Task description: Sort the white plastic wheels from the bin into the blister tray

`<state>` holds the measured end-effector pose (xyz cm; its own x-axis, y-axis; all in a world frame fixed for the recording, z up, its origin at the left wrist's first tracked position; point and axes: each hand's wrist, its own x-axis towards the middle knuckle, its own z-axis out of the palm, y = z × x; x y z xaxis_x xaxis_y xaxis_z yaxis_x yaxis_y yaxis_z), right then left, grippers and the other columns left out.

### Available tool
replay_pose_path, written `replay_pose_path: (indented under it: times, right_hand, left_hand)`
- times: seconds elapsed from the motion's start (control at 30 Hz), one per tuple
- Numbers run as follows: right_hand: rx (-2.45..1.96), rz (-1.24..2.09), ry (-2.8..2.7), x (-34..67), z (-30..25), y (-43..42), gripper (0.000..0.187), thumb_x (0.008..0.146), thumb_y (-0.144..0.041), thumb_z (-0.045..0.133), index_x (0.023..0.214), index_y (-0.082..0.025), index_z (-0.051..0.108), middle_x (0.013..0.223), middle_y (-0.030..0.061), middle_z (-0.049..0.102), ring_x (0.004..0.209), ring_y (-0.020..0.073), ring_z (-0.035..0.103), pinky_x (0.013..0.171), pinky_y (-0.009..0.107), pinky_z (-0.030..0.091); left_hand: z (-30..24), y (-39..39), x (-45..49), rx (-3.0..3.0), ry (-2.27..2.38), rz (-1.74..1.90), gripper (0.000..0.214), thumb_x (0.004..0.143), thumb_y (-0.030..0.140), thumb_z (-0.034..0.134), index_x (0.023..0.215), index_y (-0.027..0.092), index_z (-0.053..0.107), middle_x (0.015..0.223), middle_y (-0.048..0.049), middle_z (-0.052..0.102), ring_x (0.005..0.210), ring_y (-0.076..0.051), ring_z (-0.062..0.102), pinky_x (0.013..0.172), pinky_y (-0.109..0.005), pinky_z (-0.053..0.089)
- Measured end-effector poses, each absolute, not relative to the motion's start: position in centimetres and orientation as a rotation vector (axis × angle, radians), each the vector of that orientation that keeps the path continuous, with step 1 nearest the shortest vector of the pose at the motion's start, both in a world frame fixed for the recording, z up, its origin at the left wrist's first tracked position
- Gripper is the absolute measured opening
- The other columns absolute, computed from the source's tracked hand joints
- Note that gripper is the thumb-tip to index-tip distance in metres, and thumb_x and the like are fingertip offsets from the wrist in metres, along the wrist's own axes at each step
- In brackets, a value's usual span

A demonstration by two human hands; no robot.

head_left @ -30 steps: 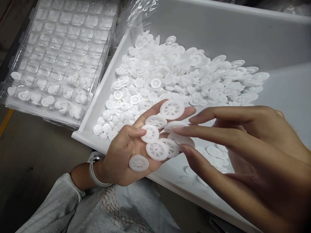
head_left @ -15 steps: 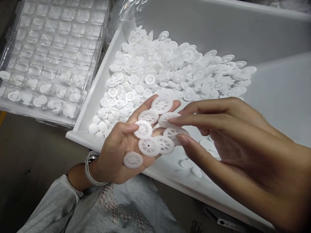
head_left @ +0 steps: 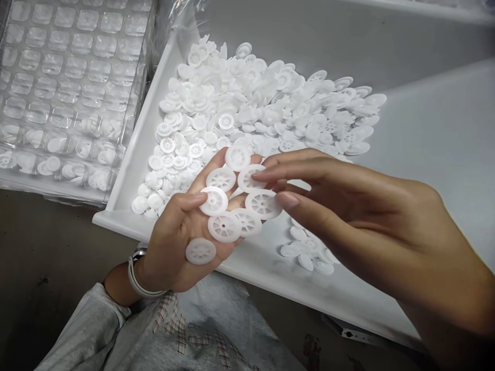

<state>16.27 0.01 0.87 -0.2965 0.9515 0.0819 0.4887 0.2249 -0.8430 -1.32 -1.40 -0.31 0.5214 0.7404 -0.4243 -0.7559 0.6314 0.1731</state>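
My left hand is palm up over the front edge of a white tray, holding several white plastic gears spread across palm and fingers. Its thumb presses on one spoked gear; another gear lies near the heel of the palm. From the right, my right hand reaches in with thumb and fingers apart. Its index fingertip touches a gear, and its thumb tip is at the rim of a larger gear. The other right fingers are partly hidden.
The white tray carries a large heap of gears, with a smaller group below my right hand. To the left stands a clear blister tray, its front pockets holding white parts. A metal bracket sits beneath the tray.
The whole view has shifted, so the tray and hands appear further left. My right thumb and fingers have drawn slightly apart from the gears' faces; the gears stay in my left hand.
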Motion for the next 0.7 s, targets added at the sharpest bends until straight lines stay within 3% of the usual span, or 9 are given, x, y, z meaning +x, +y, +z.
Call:
replay_pose_path:
  times: [0.3,0.53,0.7]
  right_hand:
    - [-1.375,0.926,-1.762,15.43,1.04,-0.20,0.021,0.087,-0.012,0.062,0.091,-0.031,0.070,0.093,-0.0048,0.073,0.103,0.0176,0.069,0.084,0.030,0.061]
    - [-1.473,0.882,-1.691,15.24,1.48,-0.47,0.016,0.089,-0.012,0.062,0.089,-0.026,0.069,0.093,-0.0048,0.072,0.089,0.0070,0.066,0.071,0.018,0.054]
    - [-1.426,0.953,-1.735,15.43,1.20,0.02,0.015,0.091,-0.013,0.058,0.088,-0.025,0.068,0.093,-0.0006,0.070,0.093,0.0111,0.065,0.075,0.025,0.056]
  left_hand:
    - [-0.12,-1.33,-1.07,-0.003,0.534,0.892,0.061,0.090,0.025,0.037,0.151,0.026,0.033,0.144,-0.0011,0.055,0.146,-0.024,0.034,0.122,-0.046,0.028]
    - [-0.19,-1.46,-1.08,0.026,0.528,0.913,0.060,0.091,0.027,0.036,0.151,0.026,0.032,0.144,-0.0035,0.055,0.144,-0.026,0.038,0.119,-0.047,0.032]
    - [-0.12,-1.32,-1.07,0.022,0.546,0.901,0.059,0.091,0.027,0.038,0.150,0.027,0.034,0.143,-0.0029,0.056,0.141,-0.025,0.043,0.118,-0.045,0.035]
